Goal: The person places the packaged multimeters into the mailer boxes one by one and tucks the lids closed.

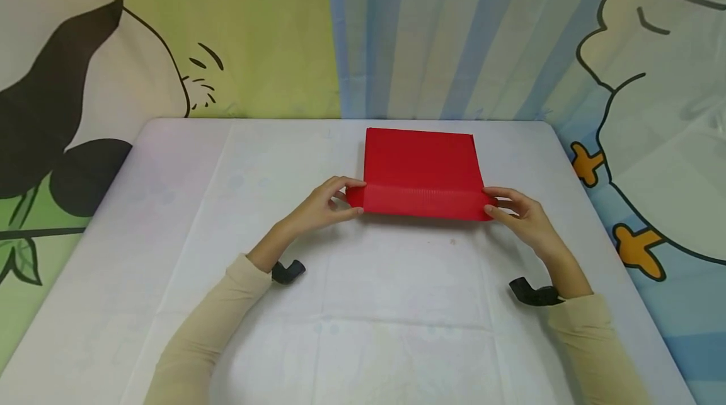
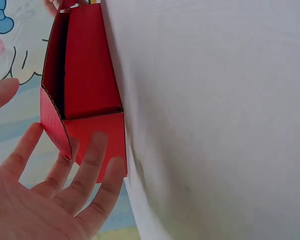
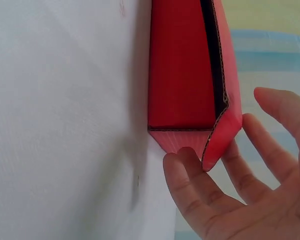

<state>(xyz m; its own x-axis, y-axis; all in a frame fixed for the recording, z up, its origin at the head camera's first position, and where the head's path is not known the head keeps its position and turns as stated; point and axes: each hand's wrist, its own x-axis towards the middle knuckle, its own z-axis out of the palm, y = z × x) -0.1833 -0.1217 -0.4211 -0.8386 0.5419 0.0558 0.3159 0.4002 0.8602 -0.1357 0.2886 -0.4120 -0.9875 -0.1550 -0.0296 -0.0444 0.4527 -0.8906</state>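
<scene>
A red cardboard box (image 1: 422, 156) stands at the far side of the table, its lid partly raised along the near side, with a dark gap under it in both wrist views. My left hand (image 1: 334, 200) is at the box's left end, fingers spread and touching a small side flap (image 2: 54, 120), thumb apart from it in the left wrist view. At the right end, my right hand (image 1: 518, 213) has its fingertips against the other side flap (image 3: 224, 137). Its thumb stands off the cardboard in the right wrist view.
A white cloth covers the table (image 1: 368, 336), whose far edge lies just behind the box. A printed cartoon backdrop (image 1: 482, 33) hangs beyond. Black curved pieces (image 1: 288, 271) are worn at both wrists, below cream sleeves (image 1: 204, 336).
</scene>
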